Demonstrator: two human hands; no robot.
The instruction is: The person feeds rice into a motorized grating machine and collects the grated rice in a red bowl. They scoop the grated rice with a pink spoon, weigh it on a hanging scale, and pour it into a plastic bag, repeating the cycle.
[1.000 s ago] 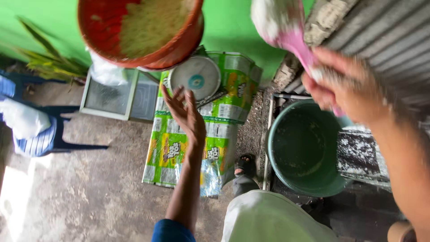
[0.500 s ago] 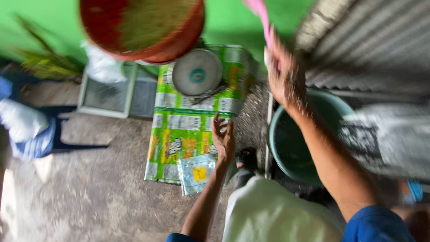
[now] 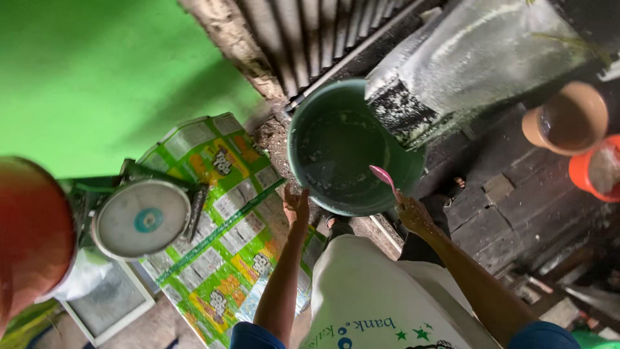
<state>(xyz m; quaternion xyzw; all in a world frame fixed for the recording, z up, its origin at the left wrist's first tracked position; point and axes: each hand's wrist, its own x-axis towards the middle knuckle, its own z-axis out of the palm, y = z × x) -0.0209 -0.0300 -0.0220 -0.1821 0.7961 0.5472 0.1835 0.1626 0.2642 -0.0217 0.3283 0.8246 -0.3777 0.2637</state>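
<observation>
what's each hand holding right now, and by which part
The right hand grips a pink scoop by its lower handle end, over the green bucket. The left hand holds nothing; it is open beside the bucket's rim.

Green bucket (image 3: pixel 336 165): round, deep and open-topped; it stood upright on the ground, its inner wall smeared with pale residue, a grey sack leaning over its far rim.
Pink scoop (image 3: pixel 384 179): small, pale pink plastic; it was tilted, its tip inside the bucket near the close rim, its lower end in the right hand (image 3: pixel 413 216).
Left hand (image 3: pixel 296 207): open and bare, just outside the bucket's near-left rim; contact could not be told.
</observation>
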